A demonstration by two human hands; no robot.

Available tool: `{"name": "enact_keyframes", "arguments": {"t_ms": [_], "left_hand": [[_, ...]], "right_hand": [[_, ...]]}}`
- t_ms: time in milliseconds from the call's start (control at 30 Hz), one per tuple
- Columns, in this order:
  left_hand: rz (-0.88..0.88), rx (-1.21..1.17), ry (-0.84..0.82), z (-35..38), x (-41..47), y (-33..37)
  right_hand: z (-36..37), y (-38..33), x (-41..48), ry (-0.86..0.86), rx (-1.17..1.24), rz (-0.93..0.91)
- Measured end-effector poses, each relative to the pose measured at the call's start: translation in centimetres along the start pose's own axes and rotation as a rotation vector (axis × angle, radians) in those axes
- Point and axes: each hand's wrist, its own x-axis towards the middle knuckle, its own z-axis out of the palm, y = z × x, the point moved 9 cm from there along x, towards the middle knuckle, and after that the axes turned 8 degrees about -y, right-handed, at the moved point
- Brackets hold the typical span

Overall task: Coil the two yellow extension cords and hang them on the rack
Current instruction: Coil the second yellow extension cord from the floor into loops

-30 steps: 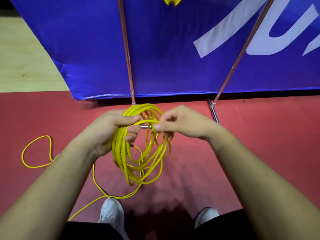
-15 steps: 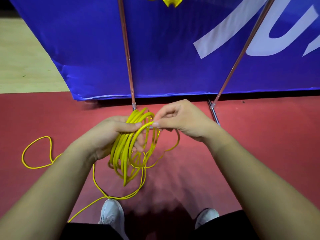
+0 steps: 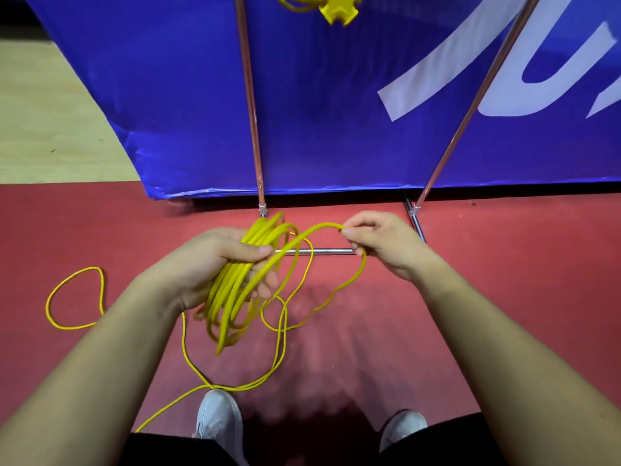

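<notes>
The left hand [image 3: 215,264] is clenching a bundle of finished loops of the yellow extension cord [image 3: 235,290], thumb pressing across the top of the bundle while the loops are hanging below the palm. The right hand [image 3: 376,243] is pinching a single strand of the same cord between thumb and fingertips, and it is now standing well apart from the left hand, where a second ago the two were almost touching over the coil. That pull outward is drawing a fresh length of cord into a wide arc between the hands, so a new loop is being measured out, ready to be laid into the left palm. Below and to the left of the left hand, slack cord is still trailing across the red floor [image 3: 504,297] and curling into a loose loop [image 3: 74,297], so this coil is, by my judgement, only partly done. Beyond both hands the thin metal rack [image 3: 250,95] is standing against a blue banner [image 3: 336,112], and a yellow socket end [image 3: 339,10] with some cord is already hanging near its top, probably the other cord.
</notes>
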Motion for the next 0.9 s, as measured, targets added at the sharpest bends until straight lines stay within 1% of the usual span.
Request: {"name": "enact_keyframes", "arguments": {"t_ms": [67, 133, 233, 367, 433, 500, 567, 600, 633, 700, 733, 800, 833, 900], "left_hand": [[-0.037, -0.036, 0.015, 0.1, -0.1, -0.5], [-0.047, -0.077, 0.014, 0.2, -0.1, -0.5], [-0.044, -0.093, 0.013, 0.4, 0.1, -0.5], [-0.023, -0.096, -0.122, 1.5, 0.4, -0.6], [0.001, -0.151, -0.127, 1.4, 0.5, -0.4], [0.026, -0.216, -0.105, 1.1, 0.4, 0.0], [0.046, -0.227, -0.090, 0.7, 0.4, 0.1], [0.048, -0.220, -0.082, 0.5, 0.4, 0.0], [0.047, -0.200, -0.078, 0.4, 0.4, -0.1], [0.044, -0.153, -0.067, 0.1, 0.4, -0.2], [0.040, -0.149, -0.063, -0.1, 0.4, -0.2], [0.022, -0.155, -0.070, -0.2, 0.3, -0.3], [0.009, -0.159, -0.078, -0.1, 0.4, -0.4], [-0.016, -0.122, -0.097, 0.4, 0.4, -0.7]], "right_hand": [[0.6, -2.4, -0.3, 0.017, -0.064, -0.087], [1.9, -5.0, -1.0, -0.003, -0.102, -0.175], [5.3, -8.9, -2.0, -0.105, -0.164, -0.283], [8.5, -10.7, -3.0, -0.225, -0.264, -0.336], [7.9, -9.6, -2.7, -0.240, -0.294, -0.285], [6.8, -6.4, -2.0, -0.325, -0.360, -0.135], [6.5, -2.9, -2.1, -0.439, -0.432, 0.015], [6.1, -1.8, -2.1, -0.439, -0.429, 0.044], [5.4, -1.3, -1.9, -0.389, -0.367, 0.048], [3.7, -1.6, -1.4, -0.244, -0.149, 0.039], [2.9, -2.2, -1.3, -0.185, -0.086, 0.017], [2.0, -4.1, -1.3, -0.121, -0.150, -0.050], [2.2, -5.0, -1.4, -0.130, -0.222, -0.087], [3.8, -6.3, -2.0, -0.208, -0.341, -0.131]]}}
